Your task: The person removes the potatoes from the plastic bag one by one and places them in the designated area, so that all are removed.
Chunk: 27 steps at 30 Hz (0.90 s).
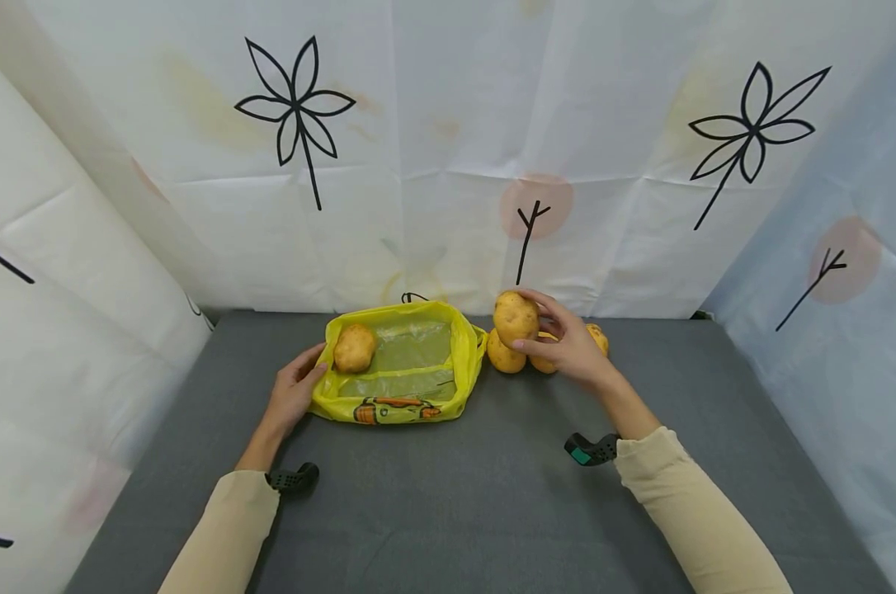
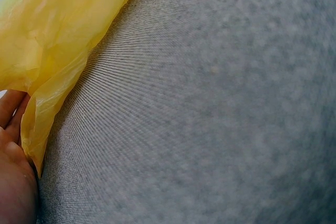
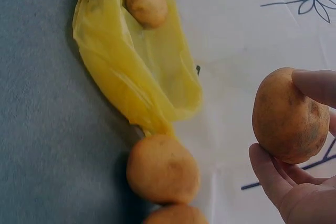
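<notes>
A yellow plastic bag (image 1: 457,363) lies on the table with its mouth spread wide, and one potato (image 1: 355,348) sits inside at its left end. At that end my left hand (image 1: 294,391) holds the bag's edge; in the left wrist view some fingers are hidden behind the yellow plastic. My right hand (image 1: 572,345) grips another potato (image 3: 289,116) between thumb and fingers, raised to the right of the bag. Below it, a potato (image 3: 164,169) rests against the bag's right end. More potatoes (image 1: 597,337) lie beyond, partly hidden by my right hand.
The grey table (image 1: 433,511) ends at a white printed curtain (image 1: 433,148) along the back, with further curtain at both sides. A dark cord loop (image 1: 414,296) sticks up behind the bag. Dark straps (image 1: 592,450) sit on both wrists.
</notes>
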Available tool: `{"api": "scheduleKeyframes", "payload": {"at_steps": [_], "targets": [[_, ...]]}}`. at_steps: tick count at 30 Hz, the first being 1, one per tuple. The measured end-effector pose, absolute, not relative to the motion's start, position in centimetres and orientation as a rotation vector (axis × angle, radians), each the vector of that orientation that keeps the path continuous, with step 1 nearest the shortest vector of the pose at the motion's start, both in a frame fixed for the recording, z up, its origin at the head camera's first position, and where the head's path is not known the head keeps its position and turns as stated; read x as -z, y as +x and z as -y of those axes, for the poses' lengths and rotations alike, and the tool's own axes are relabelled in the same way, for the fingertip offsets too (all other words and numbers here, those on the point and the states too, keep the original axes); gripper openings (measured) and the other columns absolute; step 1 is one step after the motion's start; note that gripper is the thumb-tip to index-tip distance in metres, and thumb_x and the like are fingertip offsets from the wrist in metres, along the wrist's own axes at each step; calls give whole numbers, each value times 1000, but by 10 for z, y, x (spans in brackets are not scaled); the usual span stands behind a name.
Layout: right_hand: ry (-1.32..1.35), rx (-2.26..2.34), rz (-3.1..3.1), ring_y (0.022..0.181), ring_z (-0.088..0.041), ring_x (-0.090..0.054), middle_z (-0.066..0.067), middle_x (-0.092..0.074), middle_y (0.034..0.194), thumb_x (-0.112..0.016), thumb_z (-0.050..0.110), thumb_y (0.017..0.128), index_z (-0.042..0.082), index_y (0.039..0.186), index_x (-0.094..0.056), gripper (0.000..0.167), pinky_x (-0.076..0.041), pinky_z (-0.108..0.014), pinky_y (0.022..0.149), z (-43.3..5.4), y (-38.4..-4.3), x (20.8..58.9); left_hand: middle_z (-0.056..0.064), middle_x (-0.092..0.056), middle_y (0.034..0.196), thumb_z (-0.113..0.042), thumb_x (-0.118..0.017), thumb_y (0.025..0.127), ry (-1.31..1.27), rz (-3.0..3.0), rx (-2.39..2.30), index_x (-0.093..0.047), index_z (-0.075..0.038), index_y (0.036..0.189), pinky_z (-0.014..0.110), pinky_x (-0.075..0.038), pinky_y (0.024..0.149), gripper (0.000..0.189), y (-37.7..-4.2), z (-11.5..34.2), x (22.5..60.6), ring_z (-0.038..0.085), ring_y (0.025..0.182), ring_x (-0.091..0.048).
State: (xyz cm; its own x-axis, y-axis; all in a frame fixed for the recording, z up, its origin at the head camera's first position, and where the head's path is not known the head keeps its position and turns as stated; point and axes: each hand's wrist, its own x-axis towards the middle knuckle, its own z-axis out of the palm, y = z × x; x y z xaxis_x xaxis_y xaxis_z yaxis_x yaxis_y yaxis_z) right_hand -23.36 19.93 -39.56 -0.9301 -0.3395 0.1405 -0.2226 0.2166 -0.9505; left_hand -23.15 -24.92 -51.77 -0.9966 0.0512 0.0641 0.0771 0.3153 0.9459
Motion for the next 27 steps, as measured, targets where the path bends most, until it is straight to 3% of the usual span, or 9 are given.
{"api": "scheduleKeyframes", "payload": {"at_steps": [6, 14, 27], "targets": [[-496, 1827, -2392, 134, -35, -48, -15, -40, 148, -76, 8, 92, 21, 158, -39, 77, -43, -52, 105, -217, -230, 396, 14, -42, 157, -27, -50, 109, -125, 2521, 1815, -42, -10, 156, 9, -36, 96, 50, -232, 249, 518, 30, 143, -38], [-431, 1822, -2453, 136, -38, -45, -18, -39, 150, -74, 8, 94, 20, 160, -34, 78, -51, -28, 92, -245, -224, 394, 14, -40, 157, -27, -50, 109, -130, 2511, 1867, -41, -10, 157, 9, -37, 96, 51, -231, 249, 519, 30, 144, -36], [-291, 1815, -2521, 132, -30, -45, -22, -31, 155, -72, 13, 97, 23, 163, -26, 81, -50, -19, 88, -296, -219, 396, 13, -40, 158, -27, -50, 109, -130, 2503, 1890, -41, -13, 157, 11, -38, 97, 51, -230, 248, 516, 30, 144, -37]]}}
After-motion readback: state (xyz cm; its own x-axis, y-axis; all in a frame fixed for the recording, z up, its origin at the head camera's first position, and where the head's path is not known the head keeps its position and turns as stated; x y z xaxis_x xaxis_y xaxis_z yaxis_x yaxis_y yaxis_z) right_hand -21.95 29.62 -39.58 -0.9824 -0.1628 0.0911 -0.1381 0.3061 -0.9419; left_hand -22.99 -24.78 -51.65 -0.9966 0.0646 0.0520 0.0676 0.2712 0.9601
